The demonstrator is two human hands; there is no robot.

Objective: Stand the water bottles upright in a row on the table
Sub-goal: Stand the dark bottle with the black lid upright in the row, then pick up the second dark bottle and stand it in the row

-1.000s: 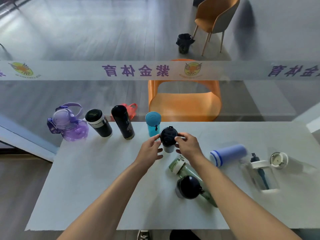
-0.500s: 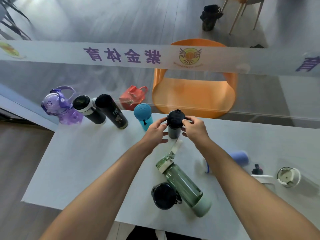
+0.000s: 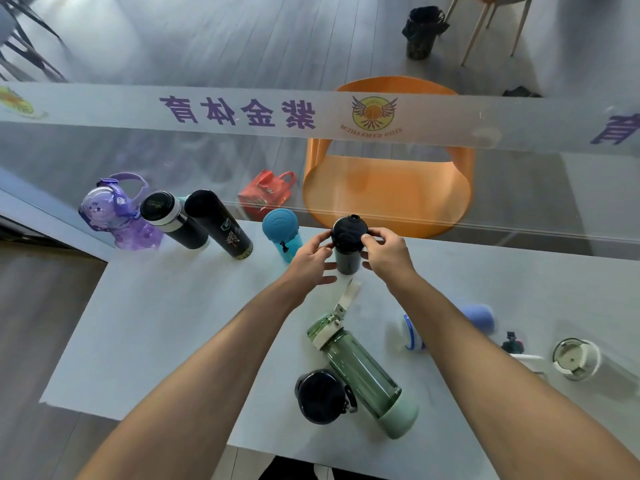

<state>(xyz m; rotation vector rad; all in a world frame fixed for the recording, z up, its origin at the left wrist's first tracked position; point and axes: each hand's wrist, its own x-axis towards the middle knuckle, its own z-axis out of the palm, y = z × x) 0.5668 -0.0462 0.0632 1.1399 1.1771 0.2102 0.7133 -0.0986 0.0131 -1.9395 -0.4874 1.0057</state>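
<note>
Fingertips of left hand [image 3: 311, 261] and right hand [image 3: 388, 258] clamped on round-lidded, matte black bottle [image 3: 348, 247], upright on table [image 3: 166, 327].

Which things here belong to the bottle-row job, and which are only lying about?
Job:
- purple bottle
- two black flasks
- blue bottle
- dark bottle held by left hand and right hand
- green bottle, lying down

Not job:
- orange chair
- red bag
- bin
</note>
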